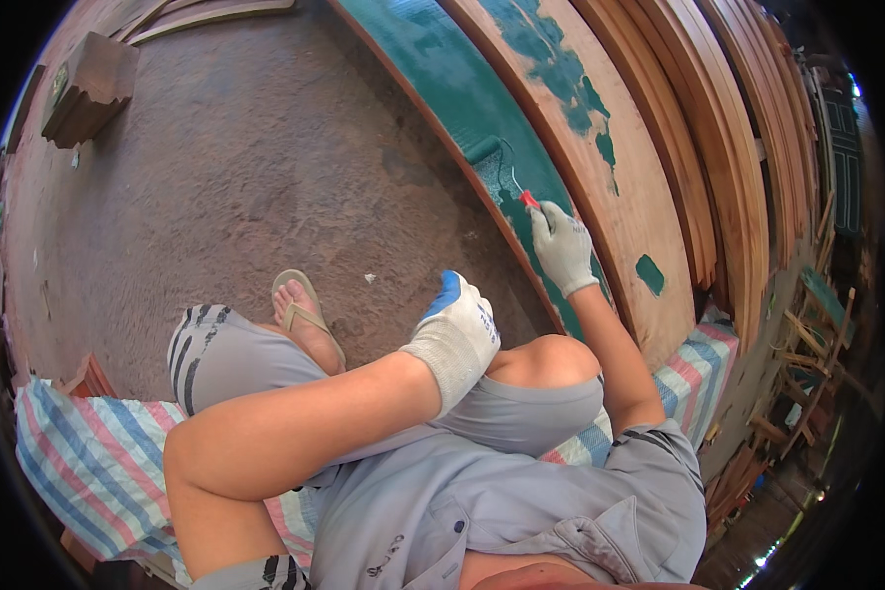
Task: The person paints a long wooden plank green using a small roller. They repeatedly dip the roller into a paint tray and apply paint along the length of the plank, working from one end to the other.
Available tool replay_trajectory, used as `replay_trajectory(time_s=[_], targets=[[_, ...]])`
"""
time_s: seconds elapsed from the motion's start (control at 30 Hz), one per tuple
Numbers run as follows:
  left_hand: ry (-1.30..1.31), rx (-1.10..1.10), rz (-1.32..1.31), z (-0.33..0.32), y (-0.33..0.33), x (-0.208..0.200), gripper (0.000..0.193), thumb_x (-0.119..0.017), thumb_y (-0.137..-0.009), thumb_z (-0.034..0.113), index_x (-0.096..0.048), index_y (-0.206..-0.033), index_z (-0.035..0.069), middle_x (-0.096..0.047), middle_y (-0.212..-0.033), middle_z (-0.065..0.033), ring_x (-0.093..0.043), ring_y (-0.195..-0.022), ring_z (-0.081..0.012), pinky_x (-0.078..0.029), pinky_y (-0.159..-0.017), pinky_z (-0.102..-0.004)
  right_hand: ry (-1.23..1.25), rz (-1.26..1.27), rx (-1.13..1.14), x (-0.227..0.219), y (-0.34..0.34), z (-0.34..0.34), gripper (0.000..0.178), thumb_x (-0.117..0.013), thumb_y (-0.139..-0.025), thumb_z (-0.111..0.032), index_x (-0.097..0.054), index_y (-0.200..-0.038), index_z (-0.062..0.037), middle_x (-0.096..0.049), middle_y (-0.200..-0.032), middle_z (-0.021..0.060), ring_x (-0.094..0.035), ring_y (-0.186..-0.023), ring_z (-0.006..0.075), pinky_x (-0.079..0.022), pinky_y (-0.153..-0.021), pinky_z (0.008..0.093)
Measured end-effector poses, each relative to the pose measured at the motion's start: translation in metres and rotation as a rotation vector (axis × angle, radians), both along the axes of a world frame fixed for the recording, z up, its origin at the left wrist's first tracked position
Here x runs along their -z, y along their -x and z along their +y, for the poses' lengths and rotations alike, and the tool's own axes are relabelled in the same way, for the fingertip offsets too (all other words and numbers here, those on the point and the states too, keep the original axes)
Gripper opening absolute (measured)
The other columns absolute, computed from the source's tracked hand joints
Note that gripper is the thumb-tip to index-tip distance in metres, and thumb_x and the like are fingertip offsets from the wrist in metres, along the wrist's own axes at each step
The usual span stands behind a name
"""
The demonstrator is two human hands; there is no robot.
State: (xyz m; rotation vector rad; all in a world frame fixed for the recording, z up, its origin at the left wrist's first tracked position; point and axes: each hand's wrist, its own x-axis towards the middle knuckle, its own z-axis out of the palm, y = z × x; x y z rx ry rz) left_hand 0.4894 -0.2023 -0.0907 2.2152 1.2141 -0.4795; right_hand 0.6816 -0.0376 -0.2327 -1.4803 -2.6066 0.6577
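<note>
My right hand (562, 246), in a white work glove, is closed round the red handle of a small paint roller (527, 197). The roller's green sleeve rests on a long wooden board (462, 93) coated in wet, glossy green paint. Bare patches and uneven paint show near the roller. My left hand (459, 326) is gloved in white with a blue-coated palm side. It sits by my bent right knee with its fingers curled in, and nothing sticks out of it.
A second board (649, 216) alongside carries green patches on bare wood. Several brown wooden planks (718, 128) lie stacked to the right. Striped sheeting (98, 462) covers what I sit on. A wooden block (90, 88) stands at the far left, and scrap wood (806, 383) lies at the right.
</note>
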Motion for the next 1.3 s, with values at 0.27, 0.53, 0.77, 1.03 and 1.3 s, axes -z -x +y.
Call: replay_trajectory(time_s=[0.27,0.53,0.77,1.03,1.3], targets=[[0.147,0.033,0.018,0.012,0.004,-0.012,0.038,-0.073,-0.098,0.034,-0.080,-0.131,0.016,-0.075,-0.133,-0.0124,-0.067,-0.129,-0.0335,-0.040,-0.115,-0.0593,-0.014,0.021,-0.026,0.007,0.055,0.023,0.029,-0.062,-0.109,-0.033,-0.073,-0.104,-0.0066,-0.071,-0.089,0.0242,-0.071,-0.085,0.0455,-0.051,-0.071,0.0546],[0.051,0.011,0.025,0.001,0.005,-0.006,0.039,-0.072,-0.098,0.036,-0.079,-0.129,0.014,-0.073,-0.125,-0.0103,-0.066,-0.124,-0.0300,-0.040,-0.112,-0.0533,0.037,-0.033,0.046,-0.006,-0.036,-0.026,0.026,-0.063,-0.109,-0.034,-0.071,-0.100,-0.0107,-0.071,-0.080,0.0205,-0.071,-0.079,0.0441,-0.052,-0.071,0.0556],[0.107,0.024,0.035,0.002,0.005,-0.007,0.038,-0.071,-0.100,0.034,-0.078,-0.134,0.018,-0.074,-0.136,-0.0118,-0.065,-0.132,-0.0338,-0.037,-0.118,-0.0618,-0.035,-0.011,0.023,0.003,-0.017,-0.022,0.026,-0.063,-0.109,-0.033,-0.071,-0.102,-0.0093,-0.071,-0.082,0.0215,-0.071,-0.080,0.0439,-0.052,-0.071,0.0548],[0.079,0.018,-0.005,0.005,0.012,-0.005,0.041,-0.077,-0.091,0.042,-0.081,-0.118,0.012,-0.074,-0.117,-0.0100,-0.068,-0.115,-0.0278,-0.043,-0.103,-0.0472,-0.059,0.046,-0.040,0.012,0.086,0.040,0.032,-0.059,-0.109,-0.036,-0.074,-0.102,-0.0080,-0.072,-0.087,0.0235,-0.071,-0.085,0.0459,-0.052,-0.073,0.0562],[0.199,0.039,0.023,0.013,0.007,-0.005,0.041,-0.073,-0.099,0.036,-0.079,-0.134,0.016,-0.074,-0.139,-0.0126,-0.065,-0.134,-0.0325,-0.039,-0.117,-0.0602,-0.046,-0.002,-0.033,0.015,0.102,0.042,0.034,-0.058,-0.109,-0.037,-0.074,-0.100,-0.0076,-0.071,-0.086,0.0236,-0.071,-0.086,0.0464,-0.052,-0.073,0.0565]])
